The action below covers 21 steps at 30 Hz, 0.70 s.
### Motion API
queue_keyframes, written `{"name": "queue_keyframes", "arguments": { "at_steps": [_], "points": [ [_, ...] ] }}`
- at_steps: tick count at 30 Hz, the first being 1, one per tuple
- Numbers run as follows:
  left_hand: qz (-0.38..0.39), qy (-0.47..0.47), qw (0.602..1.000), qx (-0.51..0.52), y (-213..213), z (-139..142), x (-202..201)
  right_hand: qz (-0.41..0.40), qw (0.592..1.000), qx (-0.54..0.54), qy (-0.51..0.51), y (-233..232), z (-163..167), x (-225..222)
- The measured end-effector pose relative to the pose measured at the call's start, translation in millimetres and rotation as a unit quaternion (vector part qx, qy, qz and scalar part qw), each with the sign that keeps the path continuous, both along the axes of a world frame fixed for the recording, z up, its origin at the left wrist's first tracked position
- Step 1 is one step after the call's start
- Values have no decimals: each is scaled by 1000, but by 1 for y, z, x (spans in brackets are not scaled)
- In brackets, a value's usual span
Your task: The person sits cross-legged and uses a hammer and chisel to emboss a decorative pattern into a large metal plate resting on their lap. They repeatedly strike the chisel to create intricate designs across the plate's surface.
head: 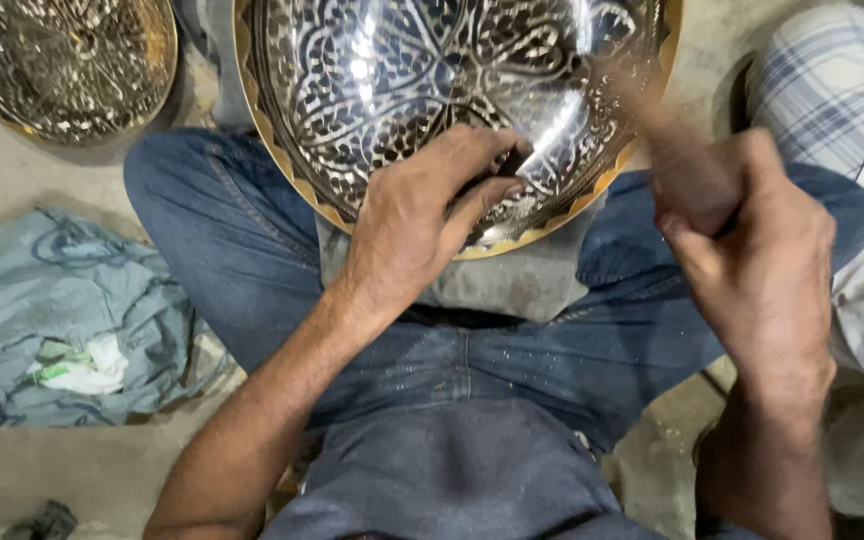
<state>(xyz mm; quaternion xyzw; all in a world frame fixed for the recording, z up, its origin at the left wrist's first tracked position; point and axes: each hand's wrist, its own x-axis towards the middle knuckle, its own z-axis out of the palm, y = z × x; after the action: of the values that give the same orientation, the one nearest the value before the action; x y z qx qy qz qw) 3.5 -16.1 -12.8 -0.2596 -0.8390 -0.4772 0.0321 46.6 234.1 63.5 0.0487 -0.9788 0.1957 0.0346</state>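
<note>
At the far left a second engraved plate (62,60) lay on the floor above a crumpled blue-grey cloth (62,320). The large engraved brass plate (392,70) rested on the person's jeans-clad lap (252,260), tilted up. The left hand (422,215) pinched a dark chisel-like tool (507,165), its tip on the plate's lower rim area. The right hand (752,250) gripped a blurred wooden handle (652,120) (head unseen), slanting up-left toward the tool.
</note>
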Motion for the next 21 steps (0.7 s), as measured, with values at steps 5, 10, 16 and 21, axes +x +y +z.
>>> {"name": "queue_keyframes", "arguments": {
  "at_steps": [5,10,16,21],
  "points": [
    [-4,-12,1000,0,0,0,0,0,999,33,14,1,-4,0],
    [0,6,1000,-12,-1,0,0,37,995,85,23,3,-10,2],
    [-9,-21,1000,-5,0,1,-2,31,993,114,9,5,-11,5],
    [-5,-8,1000,-17,-1,2,-1,65,987,145,42,5,-12,5]
  ]
}}
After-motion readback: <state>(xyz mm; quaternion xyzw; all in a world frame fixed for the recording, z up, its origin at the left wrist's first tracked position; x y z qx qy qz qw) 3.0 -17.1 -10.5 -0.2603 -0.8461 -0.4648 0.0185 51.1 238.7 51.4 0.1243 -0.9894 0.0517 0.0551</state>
